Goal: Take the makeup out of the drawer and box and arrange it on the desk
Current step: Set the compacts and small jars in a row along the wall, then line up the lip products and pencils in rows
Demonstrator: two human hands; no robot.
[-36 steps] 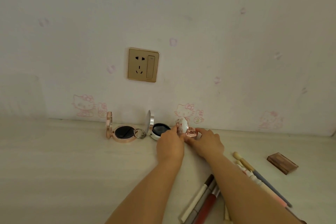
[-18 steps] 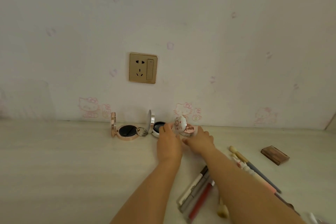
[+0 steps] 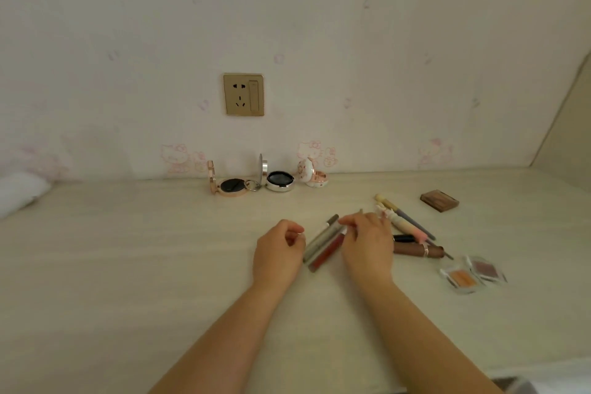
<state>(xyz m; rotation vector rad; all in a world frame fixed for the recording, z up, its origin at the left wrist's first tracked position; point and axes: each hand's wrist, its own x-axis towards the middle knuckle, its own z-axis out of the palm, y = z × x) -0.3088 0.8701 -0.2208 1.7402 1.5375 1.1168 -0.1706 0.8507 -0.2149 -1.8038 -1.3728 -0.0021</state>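
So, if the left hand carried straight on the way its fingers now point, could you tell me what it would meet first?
The left hand, fingers loosely curled and holding nothing, points right. It would probably first meet the bundle of slim makeup sticks lying beside it, ahead of the right hand. Depth is hard to judge, so it might pass above them.

2 bare forearms reach forward over the desk side by side, palms down. The left hand (image 3: 279, 251) hovers with fingers loosely curled and holding nothing, thumb and fingertips near each other. The right hand (image 3: 367, 241) sits just beside it, fingers bent and pinching a thin stick-like item at its fingertips.
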